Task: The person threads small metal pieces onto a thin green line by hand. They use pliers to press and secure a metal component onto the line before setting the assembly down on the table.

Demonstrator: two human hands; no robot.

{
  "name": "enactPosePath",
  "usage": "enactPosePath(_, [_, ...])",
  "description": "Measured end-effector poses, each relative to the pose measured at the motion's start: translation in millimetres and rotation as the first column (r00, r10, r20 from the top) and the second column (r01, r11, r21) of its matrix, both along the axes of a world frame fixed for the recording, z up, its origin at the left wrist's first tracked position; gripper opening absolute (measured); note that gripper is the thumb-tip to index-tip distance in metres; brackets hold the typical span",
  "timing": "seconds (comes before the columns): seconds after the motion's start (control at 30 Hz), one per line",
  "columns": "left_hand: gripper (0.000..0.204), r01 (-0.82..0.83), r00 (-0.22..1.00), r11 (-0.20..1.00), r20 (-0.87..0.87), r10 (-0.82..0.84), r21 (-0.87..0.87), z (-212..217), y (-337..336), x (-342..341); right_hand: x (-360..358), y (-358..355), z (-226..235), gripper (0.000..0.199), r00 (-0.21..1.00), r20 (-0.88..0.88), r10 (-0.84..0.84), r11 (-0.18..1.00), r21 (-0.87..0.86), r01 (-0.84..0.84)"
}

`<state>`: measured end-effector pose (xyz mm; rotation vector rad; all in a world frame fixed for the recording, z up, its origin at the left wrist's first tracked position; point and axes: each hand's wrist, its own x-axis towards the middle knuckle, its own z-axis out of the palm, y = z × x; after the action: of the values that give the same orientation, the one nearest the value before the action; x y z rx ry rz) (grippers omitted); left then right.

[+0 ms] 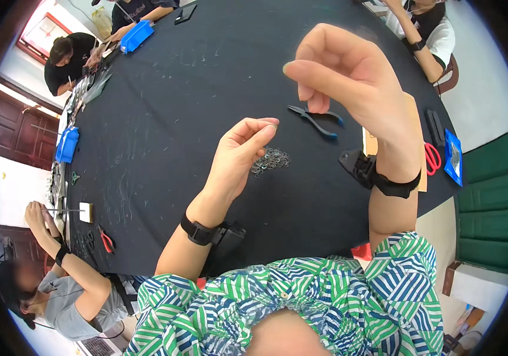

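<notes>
Thumb and index finger of my left hand [233, 155] are pinched together over the middle of the table. Whatever sits between those fingertips is too small to make out. Just beside that hand lies a small heap of grey metal rings [275, 159]. My right hand [352, 74] is raised farther off and to the right, fingers curled in toward the thumb; anything held there cannot be made out. Below its fingers, a pair of pliers [320, 123] with blue-tipped handles rests on the black cloth, touched by neither hand.
Under my right forearm is a tan board [411, 113]. Red-handled scissors [432, 158], a black elongated object [435, 127] and a blue packet [454, 157] lie at the right edge. Red pliers [106, 240] and blue trays [67, 144] are leftward. Several people sit around the black-covered table [165, 148].
</notes>
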<state>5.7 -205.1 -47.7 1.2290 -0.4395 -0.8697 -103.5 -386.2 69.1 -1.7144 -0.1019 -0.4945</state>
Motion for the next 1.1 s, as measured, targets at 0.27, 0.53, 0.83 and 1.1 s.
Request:
enactPosePath(0.27, [0.009, 0.143, 0.990, 0.989, 0.008, -0.143, 0.028, 5.3, -3.4, -7.6, -4.9, 2.6, 4.1, 0.010, 0.999, 0.031, -0.013, 0.999, -0.042, 0.014])
enactPosePath(0.53, [0.010, 0.148, 0.984, 0.988, -0.089, -0.151, -0.039, 0.9, -4.1, 2.3, -1.0, 5.0, -0.2, 0.010, 0.993, 0.113, -0.025, 1.000, -0.009, 0.027])
enactPosePath(0.83, [0.006, 0.162, 0.984, 0.984, -0.063, -0.168, -0.079, 5.5, 5.1, 3.8, -2.2, -1.2, -3.7, 0.008, 0.987, 0.126, -0.101, 0.993, -0.050, 0.108])
enactPosePath(1.1, [0.006, 0.139, 0.990, 0.989, -0.010, -0.140, -0.048, 0.5, 3.7, 5.4, 0.8, -2.8, -7.5, 0.008, 0.985, 0.142, -0.093, 0.994, -0.046, 0.100])
